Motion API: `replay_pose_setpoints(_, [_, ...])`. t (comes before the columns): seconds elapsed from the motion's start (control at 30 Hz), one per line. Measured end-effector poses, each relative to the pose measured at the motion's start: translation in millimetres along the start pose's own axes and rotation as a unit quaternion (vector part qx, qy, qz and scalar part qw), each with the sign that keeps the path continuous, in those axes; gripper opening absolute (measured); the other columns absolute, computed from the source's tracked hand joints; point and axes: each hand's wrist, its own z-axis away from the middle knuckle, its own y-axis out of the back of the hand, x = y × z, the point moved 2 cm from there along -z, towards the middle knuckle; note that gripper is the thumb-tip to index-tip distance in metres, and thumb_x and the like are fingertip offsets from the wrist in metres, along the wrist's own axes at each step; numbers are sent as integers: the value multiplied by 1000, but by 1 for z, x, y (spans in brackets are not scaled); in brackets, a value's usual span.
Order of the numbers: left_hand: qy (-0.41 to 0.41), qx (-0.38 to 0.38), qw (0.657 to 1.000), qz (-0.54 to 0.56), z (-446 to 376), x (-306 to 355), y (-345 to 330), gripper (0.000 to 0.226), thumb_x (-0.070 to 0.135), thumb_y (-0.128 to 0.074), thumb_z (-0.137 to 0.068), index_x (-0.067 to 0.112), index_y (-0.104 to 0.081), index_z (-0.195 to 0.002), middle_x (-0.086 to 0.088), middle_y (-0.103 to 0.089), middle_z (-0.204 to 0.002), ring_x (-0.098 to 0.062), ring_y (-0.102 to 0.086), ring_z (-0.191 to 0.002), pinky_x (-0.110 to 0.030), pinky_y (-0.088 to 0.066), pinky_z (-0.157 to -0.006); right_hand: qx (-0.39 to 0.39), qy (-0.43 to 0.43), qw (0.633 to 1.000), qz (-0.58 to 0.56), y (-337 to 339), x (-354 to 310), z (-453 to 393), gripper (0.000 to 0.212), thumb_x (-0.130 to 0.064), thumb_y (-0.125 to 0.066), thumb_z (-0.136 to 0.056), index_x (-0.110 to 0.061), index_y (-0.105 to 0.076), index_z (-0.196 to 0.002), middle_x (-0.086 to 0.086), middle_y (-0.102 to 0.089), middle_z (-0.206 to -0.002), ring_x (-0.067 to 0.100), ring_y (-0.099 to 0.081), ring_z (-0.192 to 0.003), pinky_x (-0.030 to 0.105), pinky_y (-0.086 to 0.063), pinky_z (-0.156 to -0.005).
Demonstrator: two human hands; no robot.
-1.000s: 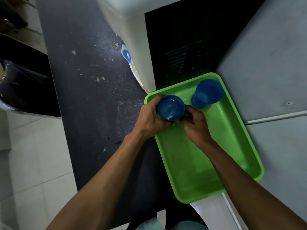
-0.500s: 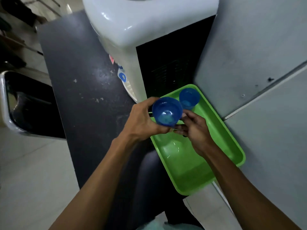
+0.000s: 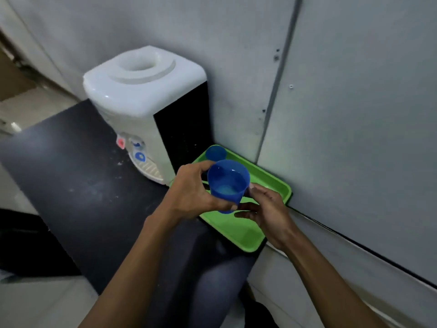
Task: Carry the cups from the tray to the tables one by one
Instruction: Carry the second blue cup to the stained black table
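A grey panelled wall (image 3: 343, 95) fills the far and right side of the view, with a vertical seam running down it and a dark joint slanting along its lower right. A black counter (image 3: 71, 185) stretches from the left toward the wall, dusted with pale specks. On its far part, against the wall, stands a white dispenser (image 3: 142, 91) with a round socket on top, a black side panel, and red and blue taps over a small drip grille on its left face. Pale floor (image 3: 47, 304) shows at the near left.

Just right of the dispenser, tucked along the wall, a green tray (image 3: 241, 235) lies on the counter with its long side running near to far. Its near half is bare.

Two bare forearms reach in from the near edge. The left hand (image 3: 191, 197) is wrapped around the left side of a blue cup (image 3: 228, 183), thumb over the far side and fingers curled under near the base, holding it upright above the middle of the tray. The cup is clear of the tray floor, and a little pale liquid sits in its bottom. The right hand (image 3: 267, 209) is beside the cup's lower right, fingers loosely spread, fingertips at or near the base; whether they press on it cannot be told.

A second cup (image 3: 215, 153) stands in the tray's far corner, partly hidden behind the lifted one.
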Motion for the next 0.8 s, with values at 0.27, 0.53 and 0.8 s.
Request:
replay_pose_setpoints(0.27, [-96, -113, 989, 7, 30, 64, -60, 60, 23, -97, -43, 18, -74, -99, 10, -74, -84, -1, -68, -76, -18, -54, -69, 142, 60, 988, -26, 45, -5, 115, 30, -18, -43, -102, -4, -68, -111, 26, -67, -111, 34, -64, -81, 41, -54, -74])
replay_pose_setpoints(0.53, [-188, -239, 952, 25, 56, 141, -138, 69, 26, -97, -45, 14, -70, -107, 7, -72, -92, -7, -68, -82, -20, -56, -68, 298, 95, 950, -7, 102, -12, 223, 30, -24, -41, -103, -17, -69, -107, 11, -71, -108, 29, -72, -87, 48, -58, -84])
replay_pose_setpoints(0.8, [-296, -335, 895, 7, 117, 222, -222, 74, 35, -95, -51, 14, -65, -115, 6, -68, -101, -11, -65, -91, -13, -53, -70, 417, 130, 899, -41, 152, 1, 345, 29, -24, -43, -102, -15, -71, -106, 11, -73, -104, 31, -72, -85, 48, -57, -80])
